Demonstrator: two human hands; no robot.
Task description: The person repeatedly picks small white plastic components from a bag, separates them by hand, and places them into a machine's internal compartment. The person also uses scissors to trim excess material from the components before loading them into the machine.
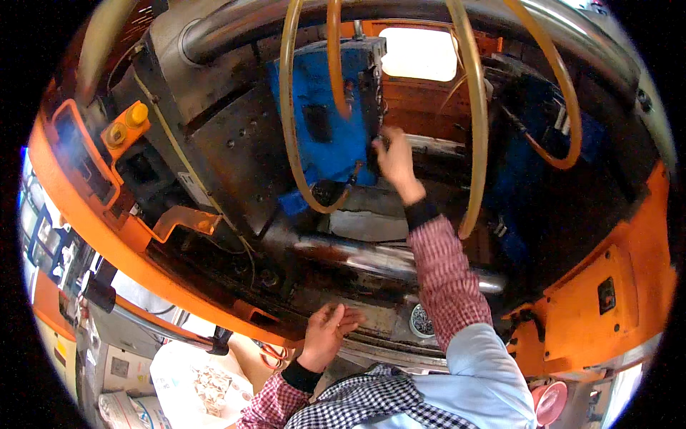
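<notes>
My right arm stretches into the machine, and my right hand (399, 166) is at the side face of a blue mold block (325, 107). Its fingers are curled by the mold's edge; whatever they may hold is hidden. Low at the machine's front edge hangs my left hand (325, 336), fingers extended and holding nothing visible. Near my right sleeve, a small round bowl (422, 321) contains many tiny dark pieces. A polished tie bar (350, 256) crosses between my two hands.
Yellowish hoses (476, 136) loop down around the mold. A second blue mold half (529, 150) stands at the right. Orange machine frame (182, 286) curves along the left. Below it sits a white bag (171, 372) with small pale parts; a pink container (549, 402) is at lower right.
</notes>
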